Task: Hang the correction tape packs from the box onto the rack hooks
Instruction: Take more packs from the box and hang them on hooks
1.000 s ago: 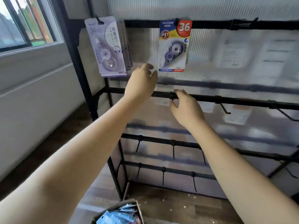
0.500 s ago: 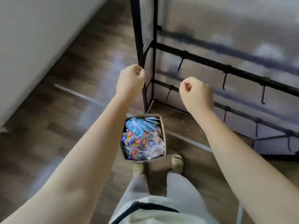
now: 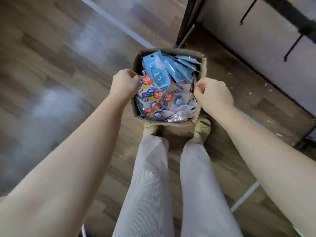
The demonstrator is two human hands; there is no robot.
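Note:
An open cardboard box (image 3: 171, 123) stands on the floor just ahead of my feet, filled with several correction tape packs. A light blue pack (image 3: 156, 71) lies on top, and packs with red "36" badges (image 3: 158, 94) lie below it. My left hand (image 3: 124, 83) hovers over the box's left edge with its fingers curled, and nothing shows in its grip. Over the right edge, my right hand (image 3: 213, 94) is curled the same way and holds nothing. Only the rack's lower corner post (image 3: 185, 23) and a low hook (image 3: 291, 48) are in view.
Wooden floor surrounds the box, with a pale line running across it. My legs (image 3: 153, 177) and slippers (image 3: 202, 127) stand right behind the box. The rack's translucent back panel (image 3: 248, 40) fills the upper right.
My head has tipped down from the rack to the box. Both hands left the hung pack and dropped to the box's rim, fingers curling shut.

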